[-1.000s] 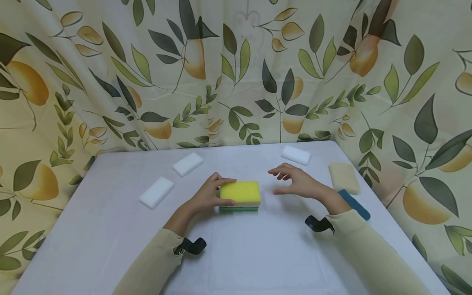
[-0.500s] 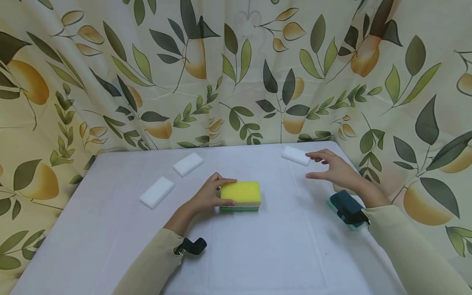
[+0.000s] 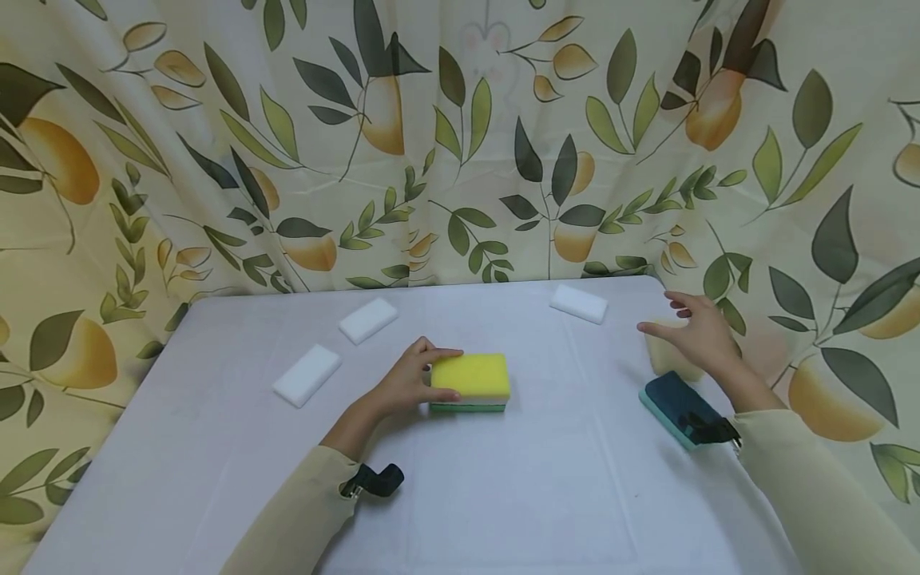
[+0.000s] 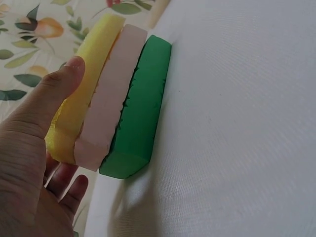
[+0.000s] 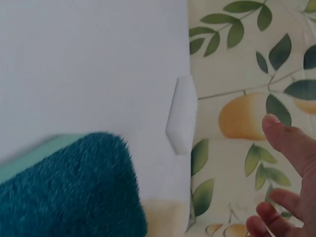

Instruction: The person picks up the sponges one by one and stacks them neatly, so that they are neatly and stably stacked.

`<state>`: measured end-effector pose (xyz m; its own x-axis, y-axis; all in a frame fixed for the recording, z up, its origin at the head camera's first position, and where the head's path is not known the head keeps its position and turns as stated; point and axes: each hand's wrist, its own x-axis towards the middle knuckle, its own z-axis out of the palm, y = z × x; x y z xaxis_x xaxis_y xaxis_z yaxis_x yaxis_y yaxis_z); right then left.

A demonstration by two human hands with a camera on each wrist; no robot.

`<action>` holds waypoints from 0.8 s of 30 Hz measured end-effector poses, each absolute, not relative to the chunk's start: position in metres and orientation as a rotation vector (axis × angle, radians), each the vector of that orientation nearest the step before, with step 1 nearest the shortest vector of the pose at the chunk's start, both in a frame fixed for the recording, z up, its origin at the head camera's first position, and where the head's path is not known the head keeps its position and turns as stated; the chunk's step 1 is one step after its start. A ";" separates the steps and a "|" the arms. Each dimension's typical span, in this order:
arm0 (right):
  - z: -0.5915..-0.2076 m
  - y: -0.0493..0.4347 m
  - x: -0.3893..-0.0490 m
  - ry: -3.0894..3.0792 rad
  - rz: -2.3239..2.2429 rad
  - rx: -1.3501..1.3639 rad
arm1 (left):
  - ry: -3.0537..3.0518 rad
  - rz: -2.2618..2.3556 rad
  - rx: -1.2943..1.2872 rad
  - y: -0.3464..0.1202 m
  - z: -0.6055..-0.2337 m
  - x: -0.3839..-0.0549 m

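Note:
Near the middle of the table, three sponge blocks are stacked: a green sponge at the bottom, a pale pinkish sponge between, and a yellow sponge on top. My left hand grips the yellow sponge from its left side, thumb on the near face and fingers on the far one. Over at the right, my right hand hovers with fingers spread and nothing in it, partly covering a beige sponge. Just nearer lies a sponge with a fuzzy dark blue top and mint-green base, partly behind the wrist camera.
Two white sponges lie at the back left of the white-covered table. Another white sponge rests near the back right edge. A curtain printed with fruit and leaves hangs close behind and beside the table.
My right hand has moved right, away from the stack and past the white sponge, to above the beige sponge. My left hand has stayed on the yellow sponge.

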<state>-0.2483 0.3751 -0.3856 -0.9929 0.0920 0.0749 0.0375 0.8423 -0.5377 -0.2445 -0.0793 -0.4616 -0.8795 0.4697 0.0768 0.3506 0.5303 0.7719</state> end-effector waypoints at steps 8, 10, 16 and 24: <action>-0.403 0.401 -0.242 -2.933 0.855 -0.196 | 2.628 1.288 0.720 -0.079 -0.462 -0.244; -0.408 0.407 -0.241 -2.946 0.837 -0.204 | 2.626 1.290 0.717 -0.080 -0.462 -0.244; -0.422 0.421 -0.240 -3.029 0.789 -0.289 | 2.629 1.292 0.722 -0.079 -0.462 -0.243; -0.432 0.427 -0.239 -3.110 0.790 -0.360 | 2.628 1.281 0.707 -0.079 -0.461 -0.242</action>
<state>-0.2394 0.4265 -0.4318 -0.9714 0.1932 -0.1384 0.2358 0.8556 -0.4609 -0.2423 -0.0792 -0.4606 -0.8809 0.4661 0.0827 0.3522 0.5286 0.7723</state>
